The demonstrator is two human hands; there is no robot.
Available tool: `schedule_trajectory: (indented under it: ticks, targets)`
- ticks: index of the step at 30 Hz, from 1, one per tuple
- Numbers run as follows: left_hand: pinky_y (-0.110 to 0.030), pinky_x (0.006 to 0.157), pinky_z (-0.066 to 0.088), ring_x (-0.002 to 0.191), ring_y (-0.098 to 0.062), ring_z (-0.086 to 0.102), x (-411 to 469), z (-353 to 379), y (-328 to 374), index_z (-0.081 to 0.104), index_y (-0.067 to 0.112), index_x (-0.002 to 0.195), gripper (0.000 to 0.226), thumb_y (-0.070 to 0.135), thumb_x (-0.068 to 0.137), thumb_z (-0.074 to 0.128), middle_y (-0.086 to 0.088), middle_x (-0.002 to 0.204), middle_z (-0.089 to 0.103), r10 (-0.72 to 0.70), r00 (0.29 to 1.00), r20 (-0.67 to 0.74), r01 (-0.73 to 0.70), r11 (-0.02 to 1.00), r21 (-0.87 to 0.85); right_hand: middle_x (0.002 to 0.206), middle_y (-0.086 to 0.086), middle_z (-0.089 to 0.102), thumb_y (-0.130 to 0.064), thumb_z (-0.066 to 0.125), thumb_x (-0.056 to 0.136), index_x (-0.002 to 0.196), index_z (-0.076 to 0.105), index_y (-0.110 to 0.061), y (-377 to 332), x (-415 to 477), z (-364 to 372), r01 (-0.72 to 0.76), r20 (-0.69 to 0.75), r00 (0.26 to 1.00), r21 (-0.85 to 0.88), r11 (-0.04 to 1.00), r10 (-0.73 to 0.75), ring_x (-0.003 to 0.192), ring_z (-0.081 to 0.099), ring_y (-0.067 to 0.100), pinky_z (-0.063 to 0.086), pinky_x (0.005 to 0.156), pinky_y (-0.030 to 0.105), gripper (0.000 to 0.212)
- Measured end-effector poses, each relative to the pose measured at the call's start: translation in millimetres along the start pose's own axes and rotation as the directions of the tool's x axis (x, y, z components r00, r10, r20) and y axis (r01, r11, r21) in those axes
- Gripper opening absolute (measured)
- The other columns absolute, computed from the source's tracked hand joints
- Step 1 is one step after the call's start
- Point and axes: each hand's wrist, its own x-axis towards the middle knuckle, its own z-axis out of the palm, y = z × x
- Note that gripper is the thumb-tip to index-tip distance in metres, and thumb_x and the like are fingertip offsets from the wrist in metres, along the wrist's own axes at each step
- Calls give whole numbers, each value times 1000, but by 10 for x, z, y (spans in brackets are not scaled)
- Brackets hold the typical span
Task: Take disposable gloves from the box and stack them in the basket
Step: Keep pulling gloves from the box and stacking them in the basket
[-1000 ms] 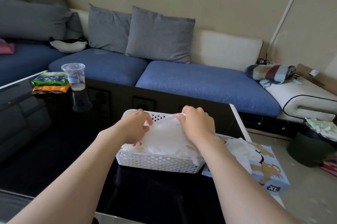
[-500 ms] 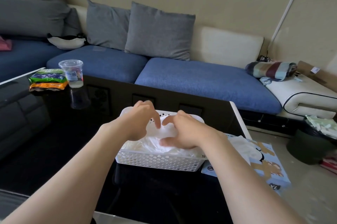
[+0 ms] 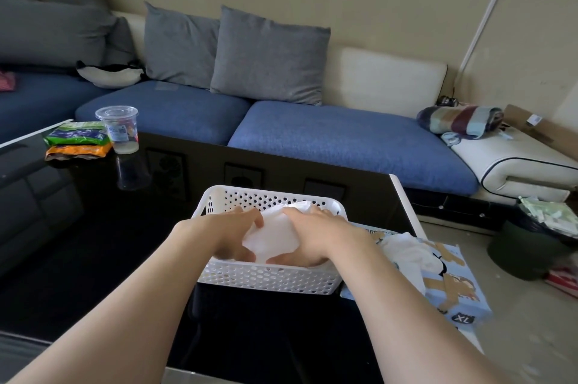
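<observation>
Disposable gloves [image 3: 272, 236] are shown as a white crumpled pile inside the perforated white basket [image 3: 269, 282], which is set on the black table [image 3: 93, 258]. Both forearms are extended forward over the basket's near wall. The left hand [image 3: 230, 235] and the right hand [image 3: 314, 238] are laid palm-down on the pile, with fingers spread and nearly straight. Nothing is gripped, and the pile is exposed between the two hands. The blue glove box [image 3: 453, 286] is placed just beside the basket on the right, with a white tuft [image 3: 406, 253] protruding from its opening. Farther off, a plastic cup [image 3: 119, 128] and snack packets [image 3: 78, 141] are seen before the blue sofa [image 3: 344, 145].
</observation>
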Motion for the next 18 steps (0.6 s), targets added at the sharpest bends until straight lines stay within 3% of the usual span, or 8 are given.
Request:
schedule_trajectory:
  ticks: [3,5,8,11,13,15,18]
  targets:
    - [-51,108,47,115,-28,60,-16,-13,-3,20,52,151,80,46,92,73,5,149,35,-42,999,29,41,998,40,157,5,41,-82,75,76,166,17,-37,60,-70,-82,-42,14,999,-22,999,42,142,38,32,38,112,49,116]
    - [-54,113,44,131,-34,55,-13,-12,17,10,60,153,88,49,91,71,-1,170,14,-63,997,49,60,996,59,154,7,41,-85,72,75,164,24,-36,81,-54,-76,-85,14,996,-115,990,87,144,31,34,26,118,51,112]
    - [-59,122,30,154,-41,27,9,11,40,3,64,155,92,54,92,68,0,175,-3,-67,995,69,62,995,79,148,9,45,-75,72,80,159,27,-39,83,91,39,-108,38,993,-154,982,116,140,30,35,17,115,55,98]
    - [-64,125,20,161,-38,4,25,-10,34,-2,70,152,107,62,73,70,7,174,-15,-85,989,124,88,996,-19,149,11,45,-73,72,82,162,23,-40,117,128,109,-87,21,996,-95,992,89,143,28,39,15,116,56,99]
    - [-58,121,32,156,-41,21,15,-39,82,4,65,156,107,50,75,73,-1,174,-3,-83,992,98,87,996,-30,153,11,43,-87,68,74,160,28,-38,132,90,101,-74,11,997,-42,996,75,148,23,41,14,118,58,107]
    - [-46,106,48,132,-35,47,8,-51,171,16,58,155,90,22,89,67,-4,158,24,-55,998,13,55,998,-6,147,8,49,-99,61,64,155,36,-40,147,30,89,-61,-6,998,-6,998,61,145,25,38,16,116,57,111]
    - [-38,90,44,115,-25,41,-13,-80,302,38,40,143,63,5,92,48,-1,126,36,-8,984,-180,5,1000,-17,135,6,54,-102,51,67,143,47,-37,178,-98,25,-33,-101,994,11,999,34,130,34,33,26,107,52,101]
